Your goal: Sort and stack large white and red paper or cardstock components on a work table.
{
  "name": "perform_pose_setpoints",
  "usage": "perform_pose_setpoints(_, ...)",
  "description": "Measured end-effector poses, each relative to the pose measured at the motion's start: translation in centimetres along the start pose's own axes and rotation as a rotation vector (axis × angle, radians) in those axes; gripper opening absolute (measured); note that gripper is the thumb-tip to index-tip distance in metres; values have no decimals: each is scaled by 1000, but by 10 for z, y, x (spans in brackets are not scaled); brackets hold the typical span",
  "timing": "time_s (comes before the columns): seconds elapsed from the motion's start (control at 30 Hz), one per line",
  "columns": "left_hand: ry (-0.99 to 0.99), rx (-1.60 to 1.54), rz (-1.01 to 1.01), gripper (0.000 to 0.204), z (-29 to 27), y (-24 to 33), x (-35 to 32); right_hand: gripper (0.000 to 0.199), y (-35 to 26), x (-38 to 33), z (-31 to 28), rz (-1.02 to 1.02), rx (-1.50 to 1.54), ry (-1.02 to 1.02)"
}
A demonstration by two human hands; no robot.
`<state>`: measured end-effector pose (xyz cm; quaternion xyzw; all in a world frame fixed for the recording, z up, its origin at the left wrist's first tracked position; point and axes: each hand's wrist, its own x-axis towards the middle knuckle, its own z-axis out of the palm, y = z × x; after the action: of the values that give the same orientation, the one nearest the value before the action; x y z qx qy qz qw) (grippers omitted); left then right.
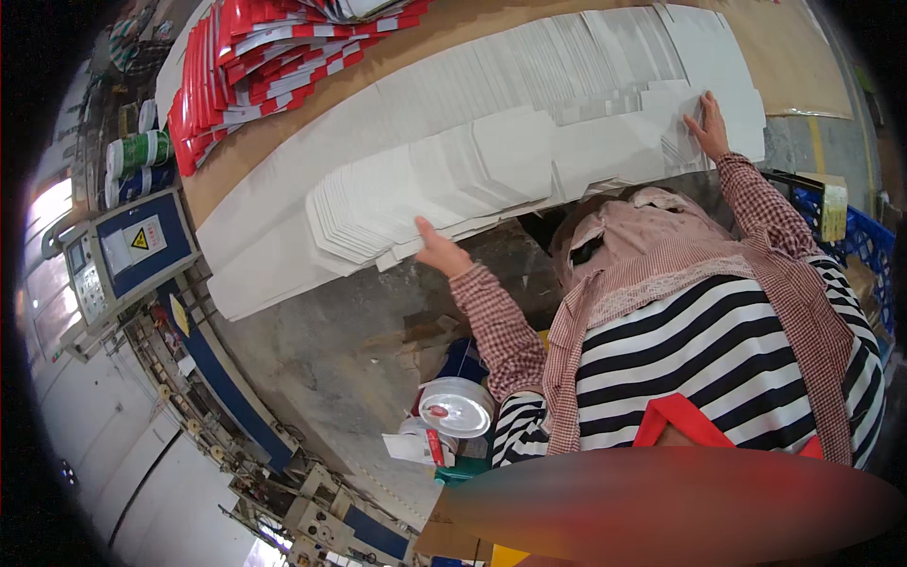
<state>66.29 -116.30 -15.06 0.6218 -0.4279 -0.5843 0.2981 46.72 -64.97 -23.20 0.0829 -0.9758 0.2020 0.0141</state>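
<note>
Fanned, overlapping white card blanks [453, 170] lie in long rows across the table in front of me. My left hand [442, 250] is at the near edge of the closer row, its thumb side up and its fingertips against the cards; part of the fingers is hard to make out. Farther right, my right hand [709, 130] lies with fingers apart on the white card at the end of the rows. Larger flat white sheets [250, 274] show under the rows at the left.
Red-and-white folded packages [241, 71] are piled at the far left of the brown tabletop [779, 57]. Left of the table stands a blue-grey machine with a control panel [90, 283]. A clear-lidded round tub [455, 406] is beside my left elbow; a blue crate [864, 241] is at the right.
</note>
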Motion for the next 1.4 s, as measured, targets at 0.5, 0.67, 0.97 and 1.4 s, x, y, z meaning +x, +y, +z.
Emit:
perform_pose_setpoints(0.5, -141, -13, 149, 43, 6, 8, -25, 71, 18, -1, 4, 34, -81, 38)
perform_pose_setpoints(0.67, -232, -167, 382, 35, -4, -8, -22, 72, 8, 5, 0, 86, -144, 13)
perform_pose_setpoints(0.97, -71, 72, 258, 37, -9, -21, 5, 69, 18, 5, 0, 7, -99, 51)
perform_pose_setpoints(1.4, -200, -96, 18, 34, -16, -25, 36, 73, 18, 19, -5, 65, -86, -37)
